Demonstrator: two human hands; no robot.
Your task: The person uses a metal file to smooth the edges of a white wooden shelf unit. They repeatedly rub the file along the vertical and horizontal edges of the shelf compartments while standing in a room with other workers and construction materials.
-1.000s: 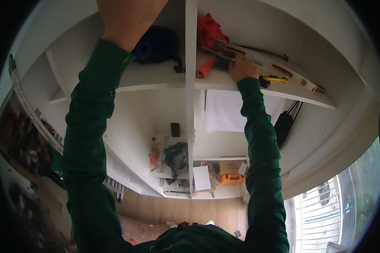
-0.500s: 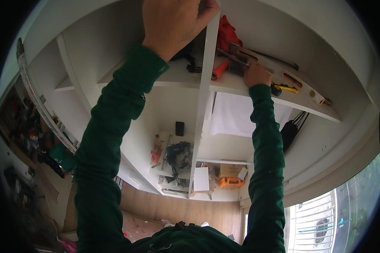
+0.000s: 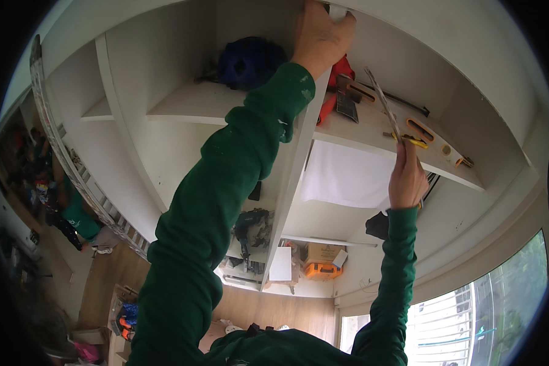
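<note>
My left hand is raised at the top of the view, closed around the white upright divider of a built-in cupboard; its fingertips are partly hidden. Lower and to the right, my right hand pinches the lower end of a long, thin grey metal strip, which points up in front of the right shelf. Behind the strip lie a spirit level with orange-rimmed slots, a yellow-handled tool, and a dark flat blade-like piece. A red cloth-like item is by the divider.
A blue helmet-like item rests on the left shelf. Below stand an orange case, a cardboard box and dark power tools. A ladder leans at the left. A window is at lower right.
My left hand has moved right onto the divider, uncovering the blue item. My right hand has drawn back from the shelf, lifting out the metal strip. The view has shifted somewhat.
</note>
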